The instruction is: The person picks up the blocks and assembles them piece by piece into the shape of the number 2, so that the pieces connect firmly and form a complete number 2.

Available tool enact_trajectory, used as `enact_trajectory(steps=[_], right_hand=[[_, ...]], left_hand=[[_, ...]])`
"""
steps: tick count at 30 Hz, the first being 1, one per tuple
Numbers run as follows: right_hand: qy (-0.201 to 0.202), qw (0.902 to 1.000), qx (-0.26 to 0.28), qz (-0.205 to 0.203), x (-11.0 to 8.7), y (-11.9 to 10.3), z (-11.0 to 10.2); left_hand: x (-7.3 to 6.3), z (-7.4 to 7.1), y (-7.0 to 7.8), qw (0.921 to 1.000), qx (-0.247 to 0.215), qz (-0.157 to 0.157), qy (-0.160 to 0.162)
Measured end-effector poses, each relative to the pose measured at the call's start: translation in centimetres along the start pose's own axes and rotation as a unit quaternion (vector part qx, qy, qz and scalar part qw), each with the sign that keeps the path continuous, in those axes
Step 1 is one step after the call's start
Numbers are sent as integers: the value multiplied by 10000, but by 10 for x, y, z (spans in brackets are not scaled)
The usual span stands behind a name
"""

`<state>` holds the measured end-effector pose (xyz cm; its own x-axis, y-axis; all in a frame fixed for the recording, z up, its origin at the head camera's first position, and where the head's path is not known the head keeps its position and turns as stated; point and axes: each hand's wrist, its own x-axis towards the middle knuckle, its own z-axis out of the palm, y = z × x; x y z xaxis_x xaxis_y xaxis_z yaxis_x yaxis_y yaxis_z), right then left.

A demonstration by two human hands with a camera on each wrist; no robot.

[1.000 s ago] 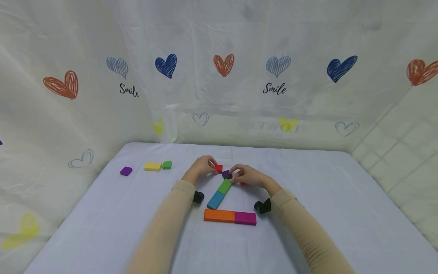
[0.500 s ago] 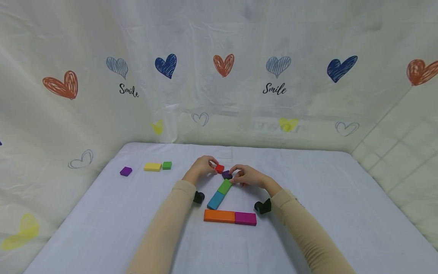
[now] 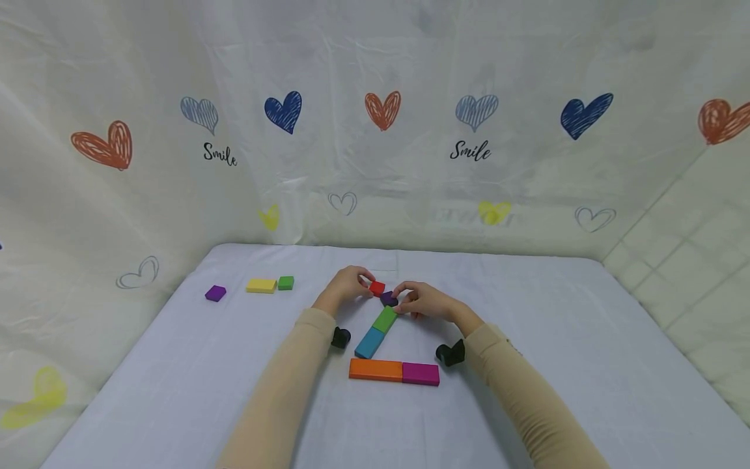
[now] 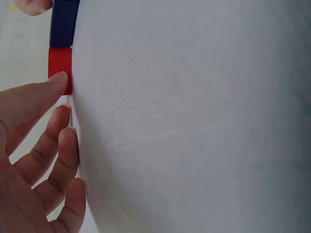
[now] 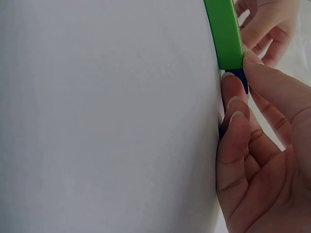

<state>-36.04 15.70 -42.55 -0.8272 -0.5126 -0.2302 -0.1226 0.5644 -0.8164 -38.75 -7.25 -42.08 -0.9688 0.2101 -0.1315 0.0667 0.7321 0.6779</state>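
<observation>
My left hand [image 3: 349,284] pinches a small red block [image 3: 377,288] at the far middle of the table. In the left wrist view the thumb lies on the red block [image 4: 59,60], whose end meets a dark blue block [image 4: 63,24]. My right hand [image 3: 428,301] holds that dark block [image 3: 388,299] from the right, fingertips at its side. A green block [image 3: 385,319] continues from it toward me, end to end with a blue block [image 3: 369,342]. In the right wrist view the right thumb tip is right at the corner of the green block [image 5: 226,36].
Nearer me an orange block [image 3: 375,369] and a magenta block [image 3: 420,374] lie end to end. At the far left are a purple block [image 3: 215,293], a yellow block [image 3: 261,286] and a small green block [image 3: 286,283]. A curtain [image 3: 375,169] hangs behind the table.
The red block has turned a little and shifted slightly right, closer to the dark blue block, with the left fingers on it. The right hand stays in place.
</observation>
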Motion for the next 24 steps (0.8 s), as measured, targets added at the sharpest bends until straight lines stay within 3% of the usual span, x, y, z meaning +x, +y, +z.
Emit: enact_trajectory(steps=[24], right_hand=[[43, 10000, -24, 83, 0, -1, 0]], left_hand=[[-1, 0, 0, 9999, -101, -19, -60]])
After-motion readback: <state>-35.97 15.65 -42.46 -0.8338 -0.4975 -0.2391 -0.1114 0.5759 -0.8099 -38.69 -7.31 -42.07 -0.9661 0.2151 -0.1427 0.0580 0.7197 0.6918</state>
